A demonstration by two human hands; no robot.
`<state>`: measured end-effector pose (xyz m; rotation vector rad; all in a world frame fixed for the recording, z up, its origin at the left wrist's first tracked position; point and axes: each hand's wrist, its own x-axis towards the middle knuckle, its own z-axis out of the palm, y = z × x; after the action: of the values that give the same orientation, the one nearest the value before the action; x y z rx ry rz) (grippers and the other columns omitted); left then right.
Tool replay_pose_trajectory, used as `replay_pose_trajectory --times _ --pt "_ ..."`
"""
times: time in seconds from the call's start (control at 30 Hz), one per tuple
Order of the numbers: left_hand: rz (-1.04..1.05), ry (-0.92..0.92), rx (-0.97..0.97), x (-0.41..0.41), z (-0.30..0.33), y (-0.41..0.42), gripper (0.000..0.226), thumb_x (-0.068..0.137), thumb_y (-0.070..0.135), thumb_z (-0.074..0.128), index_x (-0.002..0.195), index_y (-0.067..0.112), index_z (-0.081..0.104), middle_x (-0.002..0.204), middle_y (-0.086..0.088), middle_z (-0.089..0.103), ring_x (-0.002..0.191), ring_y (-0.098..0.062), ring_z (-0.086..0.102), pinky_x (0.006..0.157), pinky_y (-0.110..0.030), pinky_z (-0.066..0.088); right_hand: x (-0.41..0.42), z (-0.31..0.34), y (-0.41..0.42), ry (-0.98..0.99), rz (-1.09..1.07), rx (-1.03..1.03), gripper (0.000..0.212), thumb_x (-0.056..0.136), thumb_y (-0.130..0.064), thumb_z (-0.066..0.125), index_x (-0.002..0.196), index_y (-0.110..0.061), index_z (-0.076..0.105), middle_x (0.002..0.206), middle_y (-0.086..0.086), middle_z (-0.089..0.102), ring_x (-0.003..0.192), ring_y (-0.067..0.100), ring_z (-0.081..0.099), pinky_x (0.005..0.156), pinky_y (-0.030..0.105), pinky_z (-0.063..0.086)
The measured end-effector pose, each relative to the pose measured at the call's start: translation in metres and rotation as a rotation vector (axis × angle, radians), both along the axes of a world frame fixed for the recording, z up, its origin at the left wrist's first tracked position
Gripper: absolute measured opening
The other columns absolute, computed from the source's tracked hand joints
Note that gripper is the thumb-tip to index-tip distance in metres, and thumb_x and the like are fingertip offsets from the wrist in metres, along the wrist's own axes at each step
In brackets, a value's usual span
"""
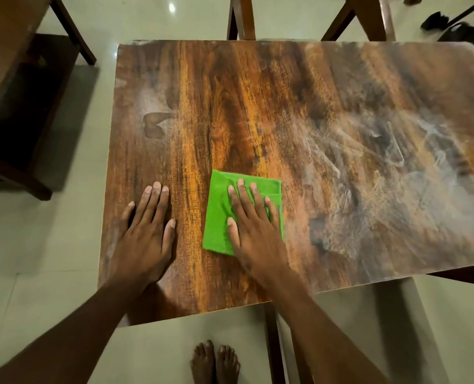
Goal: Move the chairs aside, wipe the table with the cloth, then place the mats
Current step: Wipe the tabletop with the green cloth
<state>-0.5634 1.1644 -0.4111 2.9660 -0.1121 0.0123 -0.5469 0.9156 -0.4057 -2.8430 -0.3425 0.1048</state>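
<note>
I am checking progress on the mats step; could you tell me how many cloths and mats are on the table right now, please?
1 cloth and 0 mats: the green cloth lies near the front edge of the table, flat under the right hand. The left hand rests beside it. Mats may be out of view.

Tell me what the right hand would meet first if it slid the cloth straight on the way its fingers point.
Nothing on the table: the right hand on the green cloth faces bare wood up to the far edge. Chair legs stand beyond it, probably lower.

Both forearms bare, no sleeves in view; left hand (144,231) and right hand (254,225) apparently ringless; feet (215,361) unshod.
</note>
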Motion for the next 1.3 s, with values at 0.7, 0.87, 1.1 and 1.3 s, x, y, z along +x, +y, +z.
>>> replay_pose_trajectory --times 0.7,0.87,1.1,1.3 --pt "-0.011 0.016 -0.041 0.0 -0.005 0.002 0.066 0.111 0.043 0.017 0.171 0.018 0.005 0.179 0.0 0.001 0.165 -0.013 -0.003 0.134 -0.043 0.005 0.128 0.004 -0.05 -0.03 -0.044 -0.021 0.065 0.109 -0.043 0.022 0.17 -0.025 0.009 0.179 -0.003 0.006 0.165 0.017 0.002 0.132 0.051 0.009" --pt "-0.015 -0.001 -0.049 0.0 -0.006 0.003 0.066 0.11 0.042 0.019 0.171 0.016 0.008 0.179 -0.001 0.005 0.166 -0.015 0.001 0.133 -0.047 0.01 0.038 0.005 -0.063 -0.009 -0.045 0.027 0.065 0.111 -0.039 0.026 0.171 -0.027 0.004 0.179 -0.008 -0.001 0.164 0.012 -0.007 0.133 0.048 0.005" --pt "-0.027 0.023 -0.042 -0.001 -0.001 0.005 0.068 0.11 0.043 0.02 0.171 0.016 0.005 0.179 -0.002 0.004 0.166 -0.017 0.004 0.132 -0.051 0.017 -0.019 0.003 -0.076 -0.05 -0.034 -0.025 0.068 0.107 -0.035 0.034 0.17 -0.023 0.013 0.178 -0.005 0.008 0.165 0.015 0.004 0.132 0.047 0.012" --pt "-0.031 0.037 -0.168 0.026 0.008 -0.034 0.071 0.11 0.053 0.016 0.17 0.023 -0.005 0.178 0.004 -0.009 0.164 -0.009 -0.01 0.134 -0.045 0.004 0.108 -0.004 -0.068 -0.029 -0.005 0.019 0.067 0.107 -0.042 0.024 0.171 -0.025 0.01 0.179 -0.005 0.005 0.165 0.014 0.0 0.132 0.049 0.009"
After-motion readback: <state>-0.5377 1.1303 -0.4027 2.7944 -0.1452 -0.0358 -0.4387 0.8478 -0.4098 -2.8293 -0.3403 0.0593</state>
